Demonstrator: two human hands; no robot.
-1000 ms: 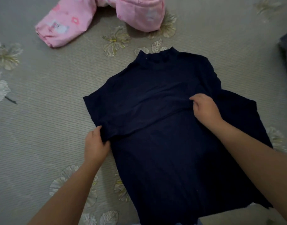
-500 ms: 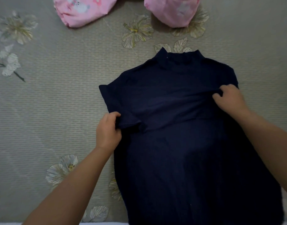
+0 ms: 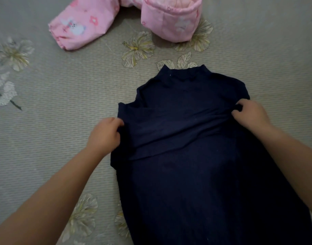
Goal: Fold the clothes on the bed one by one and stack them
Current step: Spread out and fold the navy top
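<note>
A dark navy top (image 3: 196, 174) with a high collar lies flat on the bed, collar pointing away from me. Both short sleeves are folded inward across its chest. My left hand (image 3: 105, 134) pinches the folded left edge of the top. My right hand (image 3: 251, 114) grips a bunch of the fabric at the right side, just below the shoulder. A pink printed padded garment (image 3: 102, 20) lies crumpled at the far edge of the view, apart from the top.
The bed is covered with a beige ribbed sheet (image 3: 54, 112) printed with pale flowers. Bare sheet stretches to the left of the navy top and between it and the pink garment.
My left hand has carried the left sleeve inward over the chest, so the top is narrower now. My right hand still holds the right side, a little further out.
</note>
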